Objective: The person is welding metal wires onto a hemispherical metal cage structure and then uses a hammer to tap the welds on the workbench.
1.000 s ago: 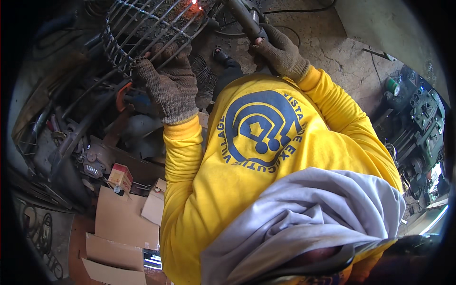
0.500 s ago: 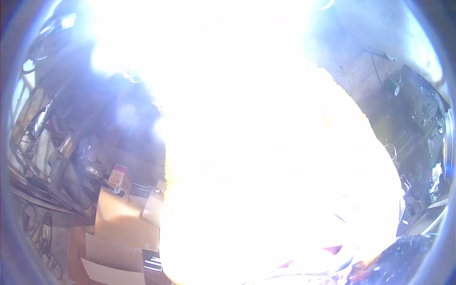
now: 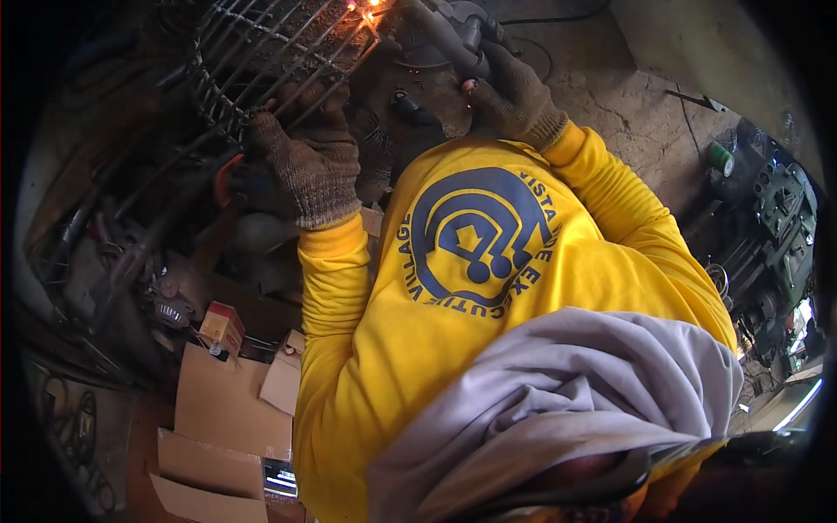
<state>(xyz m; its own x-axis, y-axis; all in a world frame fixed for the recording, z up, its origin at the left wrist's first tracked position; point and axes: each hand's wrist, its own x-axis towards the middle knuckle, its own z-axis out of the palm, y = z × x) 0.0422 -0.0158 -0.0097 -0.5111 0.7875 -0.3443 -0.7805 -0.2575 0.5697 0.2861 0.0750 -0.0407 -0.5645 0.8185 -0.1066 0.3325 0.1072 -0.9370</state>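
Observation:
My left hand, in a brown knitted glove, is closed on the near edge of a metal wire rack at the upper left. Its fingers go partly behind the bars. Orange glowing spots and small sparks show at the rack's right end, by the top edge. My right hand, gloved alike with a bare fingertip showing, is wrapped round a dark tubular welding tool. The tool slants up and left toward the glowing spots. Its tip is hard to make out.
An open cardboard box and a small red-and-tan carton are at lower left. Dark machine parts and a green can stand at right. A cable crosses the floor at the top. Grey cloth drapes over my yellow shirt.
Half a second ago a white glare hid both hands and the rack. The glare is gone, leaving orange glowing spots at the rack's end. Hand movement between the frames cannot be told.

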